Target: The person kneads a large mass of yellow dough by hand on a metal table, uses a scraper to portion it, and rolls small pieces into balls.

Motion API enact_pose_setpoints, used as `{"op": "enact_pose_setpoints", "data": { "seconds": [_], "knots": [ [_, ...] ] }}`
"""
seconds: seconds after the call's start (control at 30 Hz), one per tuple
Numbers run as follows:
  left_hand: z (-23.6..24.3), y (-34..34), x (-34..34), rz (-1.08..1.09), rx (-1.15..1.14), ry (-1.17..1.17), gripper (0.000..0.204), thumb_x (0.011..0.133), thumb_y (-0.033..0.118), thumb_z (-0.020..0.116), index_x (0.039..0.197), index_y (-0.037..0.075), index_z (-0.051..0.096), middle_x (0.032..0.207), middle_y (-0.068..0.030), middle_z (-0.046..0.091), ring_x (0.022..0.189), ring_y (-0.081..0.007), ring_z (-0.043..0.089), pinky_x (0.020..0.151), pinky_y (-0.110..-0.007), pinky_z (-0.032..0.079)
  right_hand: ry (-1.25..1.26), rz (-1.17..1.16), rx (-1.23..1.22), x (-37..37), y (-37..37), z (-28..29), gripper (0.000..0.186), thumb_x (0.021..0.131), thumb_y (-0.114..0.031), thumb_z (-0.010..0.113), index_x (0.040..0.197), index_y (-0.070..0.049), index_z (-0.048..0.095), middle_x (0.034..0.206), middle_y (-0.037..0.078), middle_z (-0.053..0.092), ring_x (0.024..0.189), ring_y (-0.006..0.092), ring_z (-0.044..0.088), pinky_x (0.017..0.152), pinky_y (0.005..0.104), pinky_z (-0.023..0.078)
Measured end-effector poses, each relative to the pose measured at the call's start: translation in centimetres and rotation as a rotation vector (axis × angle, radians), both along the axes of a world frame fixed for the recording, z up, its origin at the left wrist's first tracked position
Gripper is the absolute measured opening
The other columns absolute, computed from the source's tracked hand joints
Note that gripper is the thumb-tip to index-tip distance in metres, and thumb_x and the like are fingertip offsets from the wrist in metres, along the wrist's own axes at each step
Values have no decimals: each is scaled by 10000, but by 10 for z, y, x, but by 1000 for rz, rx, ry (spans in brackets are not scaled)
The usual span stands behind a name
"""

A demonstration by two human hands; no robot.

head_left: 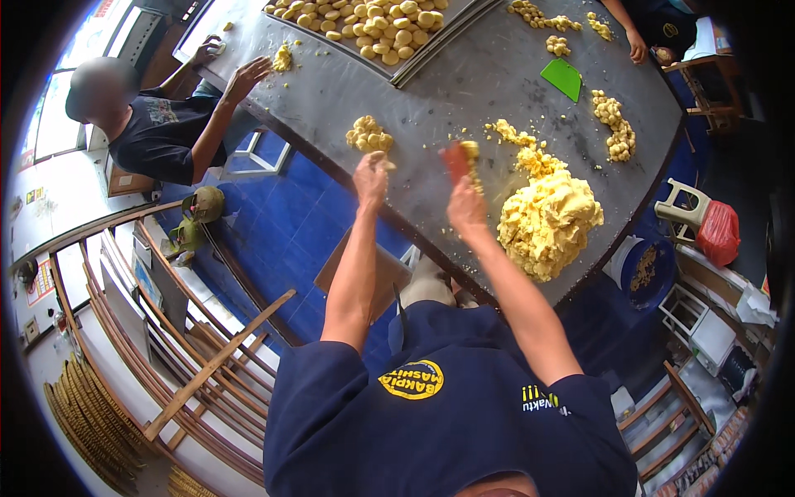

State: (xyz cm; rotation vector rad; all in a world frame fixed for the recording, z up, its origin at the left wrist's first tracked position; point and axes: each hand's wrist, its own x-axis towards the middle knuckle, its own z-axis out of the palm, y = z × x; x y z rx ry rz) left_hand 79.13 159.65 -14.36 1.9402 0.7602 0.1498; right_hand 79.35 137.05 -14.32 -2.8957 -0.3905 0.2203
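Note:
My right hand (468, 207) grips a red dough scraper (455, 163), slightly smeared by motion. Yellow dough clings along the scraper's right side. To its right rests a large rough mound of yellow dough (551, 224), with crumbly bits trailing off its far end. My left hand (371, 180) is closed over the near edge of the table, a small pale piece of dough (388, 166) showing at its fingertips. Just beyond it lies a cluster of small dough balls (368, 134).
A tray of round dough pieces (385, 25) occupies the far side of the metal table (331, 91). A green scraper (563, 79) lies beside more dough clusters (613, 124). One co-worker (166, 132) works at the left; another's hand (637, 47) rests at the far right.

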Motion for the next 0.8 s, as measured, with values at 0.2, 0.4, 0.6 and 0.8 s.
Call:
{"op": "enact_pose_setpoints", "data": {
  "seconds": [0.2,0.4,0.6,0.8],
  "knots": [
    [-2,-20,-11,68,45,-8,276,877,105,600,1146,56,639,1057,-94,689,970,-176,651,852,-309,505,258,-101,177,-12,-49,65,233,917,-141,419,928,55,545,735,241,646,647,360,669,571,474,544],
    [0,-40,-28,123,-69,-69,253,876,79,584,1114,18,646,1019,-123,696,915,-202,668,817,-317,509,248,161,216,-122,-20,51,167,879,-103,453,908,41,532,765,227,654,669,397,664,597,461,555],
    [-18,-59,-62,121,-334,-29,214,917,73,581,1114,1,624,975,-62,655,806,-124,627,694,-247,515,202,-138,151,-111,-72,34,186,887,-86,437,954,63,526,720,244,636,621,407,640,573,486,531],
    [-10,-97,-77,108,-596,58,221,930,101,582,1123,-3,609,1013,-70,640,845,-162,646,687,-265,534,274,-73,267,-137,-126,96,356,830,-35,509,1178,34,539,866,239,645,781,400,626,729,477,510]
  ]
}}
